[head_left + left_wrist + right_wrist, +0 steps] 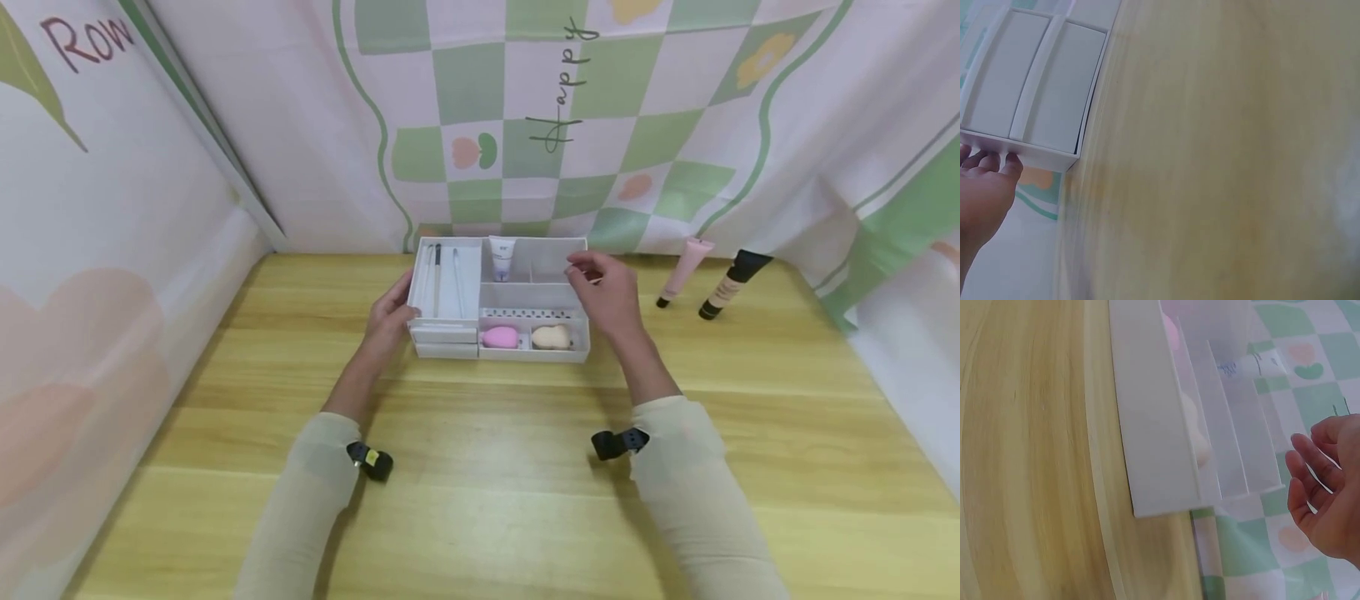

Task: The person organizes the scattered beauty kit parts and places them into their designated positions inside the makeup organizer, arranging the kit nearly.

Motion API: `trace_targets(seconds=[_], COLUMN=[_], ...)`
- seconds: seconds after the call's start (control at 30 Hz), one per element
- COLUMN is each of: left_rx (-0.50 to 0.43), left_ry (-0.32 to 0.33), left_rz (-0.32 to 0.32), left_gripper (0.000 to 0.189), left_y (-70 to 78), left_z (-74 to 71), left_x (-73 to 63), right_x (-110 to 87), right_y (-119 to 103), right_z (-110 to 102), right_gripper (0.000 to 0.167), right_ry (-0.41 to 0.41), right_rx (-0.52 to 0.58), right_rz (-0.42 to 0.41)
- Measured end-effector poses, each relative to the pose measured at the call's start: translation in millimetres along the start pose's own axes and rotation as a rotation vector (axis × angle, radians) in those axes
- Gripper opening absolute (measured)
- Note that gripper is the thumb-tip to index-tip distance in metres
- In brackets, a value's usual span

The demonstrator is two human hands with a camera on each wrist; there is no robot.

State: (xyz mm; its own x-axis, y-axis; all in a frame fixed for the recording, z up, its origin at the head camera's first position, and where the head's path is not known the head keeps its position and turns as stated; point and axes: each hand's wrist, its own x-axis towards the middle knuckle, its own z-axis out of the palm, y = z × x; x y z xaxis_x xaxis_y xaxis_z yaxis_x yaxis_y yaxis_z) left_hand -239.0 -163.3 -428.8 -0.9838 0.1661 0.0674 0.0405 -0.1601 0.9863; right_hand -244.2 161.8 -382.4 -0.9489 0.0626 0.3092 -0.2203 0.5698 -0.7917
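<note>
A white cosmetics organizer (450, 351) stands near the table's back edge. My left hand (386, 312) touches its left side; in the left wrist view, my fingertips rest against the side wall below the rim. Above its right rear compartment, my right hand (611, 292) has loosely bent fingers; in the right wrist view, my right hand (1332, 487) is seen with nothing between thumb and fingers. A small white tube (502, 257) stands in a rear compartment. A pink makeup sponge (500, 337) and a beige makeup sponge (552, 337) lie in the front compartments.
Slim brushes (437, 279) lie on the organizer's left top. To the right, a pink tube (685, 272) and a black-capped beige tube (731, 287) are on the wooden table (480, 483). A checkered cloth (540, 92) hangs close behind the organizer.
</note>
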Motion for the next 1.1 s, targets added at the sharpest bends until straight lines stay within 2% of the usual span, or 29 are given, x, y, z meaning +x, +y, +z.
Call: trace_targets(seconds=[0.13, 0.3, 0.57, 0.7, 0.8, 0.93, 1.1], left_rx=[-0.005, 0.0, -0.014, -0.004, -0.002, -0.01, -0.016], left_ry=[0.0, -0.003, -0.013, -0.003, -0.001, -0.002, -0.005], left_rz=[0.003, -0.002, 0.015, 0.016, 0.011, 0.009, 0.004], left_gripper=[0.075, 0.074, 0.074, 0.074, 0.074, 0.074, 0.075], left_y=[0.2, 0.5, 0.3, 0.8, 1.1, 1.3, 0.4], left_z=[-0.3, 0.2, 0.7, 0.8, 0.2, -0.4, -0.4], left_x=[-0.4, -0.3, 0.9, 0.6, -0.2, -0.8, 0.1], right_x=[-1.2, -3.6, -4.1, -5.3, -6.7, -6.2, -8.0], right_y=[5.5, 14.8, 32.6, 42.0, 49.1, 59.9, 68.0], right_z=[-10.0, -25.9, -52.2, -63.7, -69.9, -74.5, -77.0], right_gripper=[0.029, 0.026, 0.026, 0.011, 0.012, 0.012, 0.015], right_ry=[0.029, 0.117, 0.251, 0.31, 0.353, 0.466, 0.603], right_rx=[0.029, 0.091, 0.126, 0.166, 0.195, 0.221, 0.168], right_rz=[-0.004, 0.005, 0.074, 0.137, 0.174, 0.188, 0.233])
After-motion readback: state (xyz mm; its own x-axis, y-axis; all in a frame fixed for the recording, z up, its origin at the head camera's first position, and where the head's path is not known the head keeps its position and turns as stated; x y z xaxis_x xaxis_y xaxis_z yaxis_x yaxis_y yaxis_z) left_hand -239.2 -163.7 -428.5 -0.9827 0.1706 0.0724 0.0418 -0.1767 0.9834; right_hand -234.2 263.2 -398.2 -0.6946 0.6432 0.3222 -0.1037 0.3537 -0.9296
